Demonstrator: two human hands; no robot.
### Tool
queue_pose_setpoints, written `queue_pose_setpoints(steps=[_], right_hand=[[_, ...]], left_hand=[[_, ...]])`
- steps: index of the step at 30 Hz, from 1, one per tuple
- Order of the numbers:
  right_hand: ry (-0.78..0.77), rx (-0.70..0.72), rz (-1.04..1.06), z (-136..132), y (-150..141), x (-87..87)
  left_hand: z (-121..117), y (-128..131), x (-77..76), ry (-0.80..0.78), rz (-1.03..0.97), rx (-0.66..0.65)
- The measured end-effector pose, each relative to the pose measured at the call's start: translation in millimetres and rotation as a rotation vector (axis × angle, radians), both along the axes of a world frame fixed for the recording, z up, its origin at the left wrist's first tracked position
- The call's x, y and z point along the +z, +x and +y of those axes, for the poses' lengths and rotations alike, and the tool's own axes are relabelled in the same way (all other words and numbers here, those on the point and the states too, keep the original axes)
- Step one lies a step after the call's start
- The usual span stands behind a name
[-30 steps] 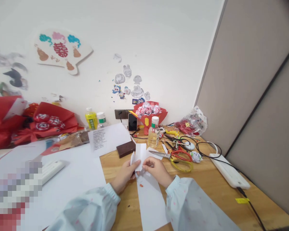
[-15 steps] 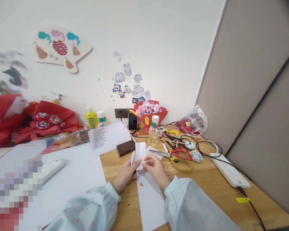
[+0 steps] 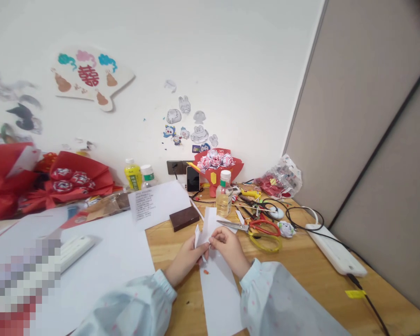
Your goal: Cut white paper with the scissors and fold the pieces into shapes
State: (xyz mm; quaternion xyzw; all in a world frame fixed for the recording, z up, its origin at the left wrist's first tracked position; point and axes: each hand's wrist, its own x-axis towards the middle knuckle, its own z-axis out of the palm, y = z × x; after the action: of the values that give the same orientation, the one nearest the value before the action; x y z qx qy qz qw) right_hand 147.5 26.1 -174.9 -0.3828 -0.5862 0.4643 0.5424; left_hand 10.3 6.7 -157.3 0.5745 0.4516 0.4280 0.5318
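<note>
From my end I saw a long white strip (image 3: 222, 298) lying nearest on the table (image 3: 187, 303), an orange scrap (image 3: 206, 271) on it. Just above the strip, the left hand (image 3: 185, 260) pinched the folded paper (image 3: 209, 226) between its thumb in front and its fingers behind. The right hand (image 3: 230, 247) had its thumb and forefinger pressed together at the paper's right edge; I couldn't tell whether they gripped it. To the right lay the scissors (image 3: 236, 226), blades towards the paper, with a paper rose (image 3: 286, 228) past the handles. Beyond my left hand sat a brown box (image 3: 184, 218). Farther off, a bottle (image 3: 223, 198) stood upright before the red bouquet (image 3: 213, 175), near the wall (image 3: 231, 70).
</note>
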Motion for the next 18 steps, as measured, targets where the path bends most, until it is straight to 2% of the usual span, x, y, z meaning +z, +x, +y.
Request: queue_pose_setpoints(steps=[11,18], right_hand=[[-0.008,-0.062,0.029,1.7,-3.5,-5.5],[0.01,-0.128,-0.021,-1.9,-5.0,-2.1]], left_hand=[[0.7,1.8,-5.7,-0.05,-0.067,-0.024],[-3.4,4.6,1.6,-0.022,-0.023,-0.03]])
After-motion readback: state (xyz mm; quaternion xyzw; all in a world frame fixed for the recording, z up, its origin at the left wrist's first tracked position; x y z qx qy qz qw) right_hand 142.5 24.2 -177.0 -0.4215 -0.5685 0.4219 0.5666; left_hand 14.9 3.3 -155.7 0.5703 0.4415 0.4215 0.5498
